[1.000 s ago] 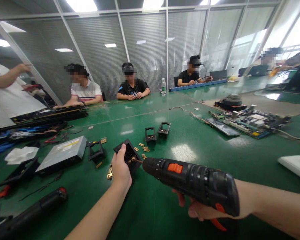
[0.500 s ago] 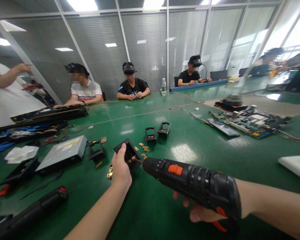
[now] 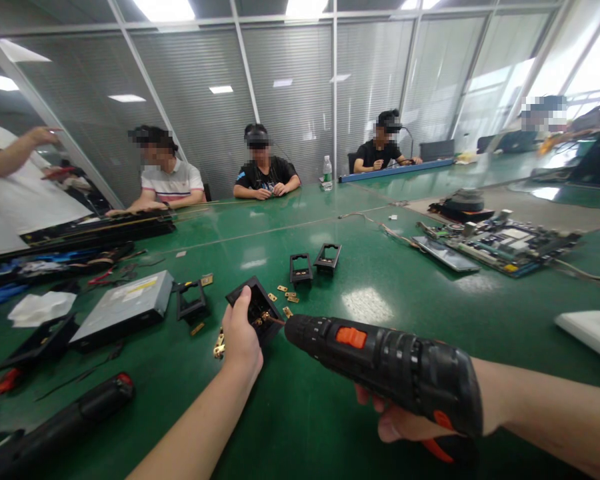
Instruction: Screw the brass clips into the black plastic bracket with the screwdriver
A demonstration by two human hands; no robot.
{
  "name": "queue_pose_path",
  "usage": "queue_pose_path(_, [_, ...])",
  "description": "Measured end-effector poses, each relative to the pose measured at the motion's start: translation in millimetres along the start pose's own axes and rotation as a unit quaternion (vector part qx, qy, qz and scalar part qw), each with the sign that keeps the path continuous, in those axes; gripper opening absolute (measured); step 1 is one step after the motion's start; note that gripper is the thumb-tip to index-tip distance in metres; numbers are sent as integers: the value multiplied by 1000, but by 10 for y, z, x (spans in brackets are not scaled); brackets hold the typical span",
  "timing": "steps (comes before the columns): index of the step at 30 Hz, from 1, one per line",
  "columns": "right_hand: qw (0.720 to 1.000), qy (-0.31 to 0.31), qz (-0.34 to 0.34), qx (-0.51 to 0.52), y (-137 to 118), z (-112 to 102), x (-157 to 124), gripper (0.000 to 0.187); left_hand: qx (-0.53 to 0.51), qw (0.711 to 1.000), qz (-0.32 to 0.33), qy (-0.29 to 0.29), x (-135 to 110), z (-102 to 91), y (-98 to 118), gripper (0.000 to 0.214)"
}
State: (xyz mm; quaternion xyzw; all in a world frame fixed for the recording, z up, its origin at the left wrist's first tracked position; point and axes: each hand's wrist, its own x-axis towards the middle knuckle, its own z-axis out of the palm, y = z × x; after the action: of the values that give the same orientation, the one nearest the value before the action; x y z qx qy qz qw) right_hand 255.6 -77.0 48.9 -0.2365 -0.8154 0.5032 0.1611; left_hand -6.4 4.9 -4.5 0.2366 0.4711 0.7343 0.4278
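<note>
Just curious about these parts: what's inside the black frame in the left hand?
Small brassy parts show inside the black frame, and the drill bit reaches in. The left hand covers one side; whatever lies behind it is hidden.

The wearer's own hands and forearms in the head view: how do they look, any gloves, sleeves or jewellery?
The bare left hand and the bare, partly hidden right hand wear no visible gloves or rings. The tapering, bare left forearm and right forearm show no sleeves. No watch shows either.
</note>
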Motion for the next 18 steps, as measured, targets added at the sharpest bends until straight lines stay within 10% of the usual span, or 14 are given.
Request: queue_pose_path(18, [998, 46, 17, -45, -62, -3, -18, 25, 2, 1000, 16, 0, -18, 6, 19, 42])
